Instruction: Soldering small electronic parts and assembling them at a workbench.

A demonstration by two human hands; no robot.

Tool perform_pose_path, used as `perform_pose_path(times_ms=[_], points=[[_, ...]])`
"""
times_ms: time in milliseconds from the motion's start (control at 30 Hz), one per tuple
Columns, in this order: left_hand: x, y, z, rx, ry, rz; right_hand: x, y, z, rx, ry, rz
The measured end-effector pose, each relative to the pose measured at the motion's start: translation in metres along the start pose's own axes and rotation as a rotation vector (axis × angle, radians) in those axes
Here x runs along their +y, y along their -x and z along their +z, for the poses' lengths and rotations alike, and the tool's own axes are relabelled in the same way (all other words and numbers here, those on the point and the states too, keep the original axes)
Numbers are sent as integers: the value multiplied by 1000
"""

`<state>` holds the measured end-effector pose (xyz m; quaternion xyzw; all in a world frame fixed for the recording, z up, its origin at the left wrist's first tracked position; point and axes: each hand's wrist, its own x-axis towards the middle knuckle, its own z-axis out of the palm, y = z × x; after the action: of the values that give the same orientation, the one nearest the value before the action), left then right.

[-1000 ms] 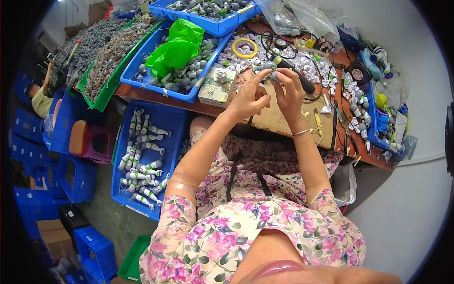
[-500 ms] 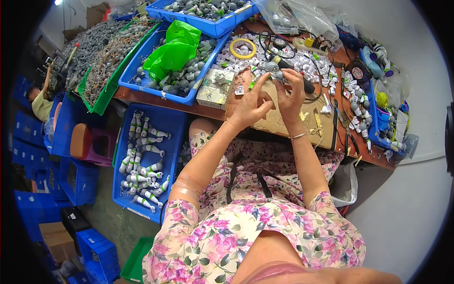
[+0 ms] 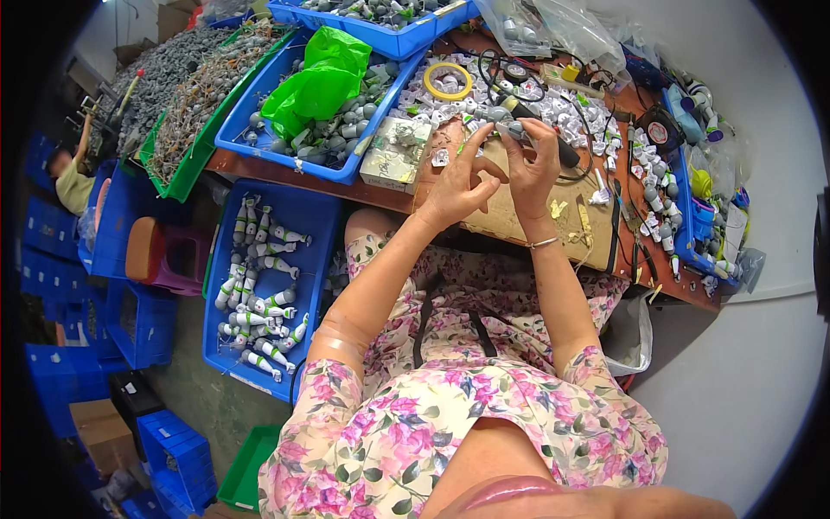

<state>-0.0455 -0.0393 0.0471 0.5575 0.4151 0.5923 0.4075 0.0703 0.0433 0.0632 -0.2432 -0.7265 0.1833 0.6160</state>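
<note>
Over the cardboard work mat, my left hand (image 3: 456, 189) and my right hand (image 3: 533, 173) come close together at the fingertips. A small grey piece (image 3: 515, 130) shows at the right fingertips, too small to name. The right thumb and fingers are closed at it. My left index finger reaches up toward the same spot, while its other fingers are curled and may hold something hidden. Just beyond the fingers lie a dark-handled tool (image 3: 564, 154) and a heap of small white plastic parts (image 3: 579, 112). A roll of yellow tape (image 3: 448, 81) rests on the heap.
Blue bins of grey parts (image 3: 353, 130) stand at the back left, one with a green plastic bag (image 3: 318, 86). Lower left, a blue bin (image 3: 303, 208) holds several white-and-green doll-like limbs. Pliers (image 3: 638, 251) lie at right. A person (image 3: 73, 177) is at far left.
Both hands stay in nearly the same place, with slight finger movement; the right fingers have closed in a little. The view has shifted slightly.
</note>
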Motion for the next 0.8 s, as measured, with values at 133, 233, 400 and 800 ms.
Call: perform_pose_path(times_ms=[133, 233, 400, 800], points=[[-1, 0, -3, 10, -7, -14, 4, 1, 2, -42, 27, -33], [-5, -1, -4, -34, 10, -46, 2, -1, 2, -60, 46, -61], [-4, -8, -8, -31, 57, -51, 6, -6, 9, -61, 86, -75], [-4, -4, -5, -27, -52, -52, 5, 3, 5, -78, 124, -25]])
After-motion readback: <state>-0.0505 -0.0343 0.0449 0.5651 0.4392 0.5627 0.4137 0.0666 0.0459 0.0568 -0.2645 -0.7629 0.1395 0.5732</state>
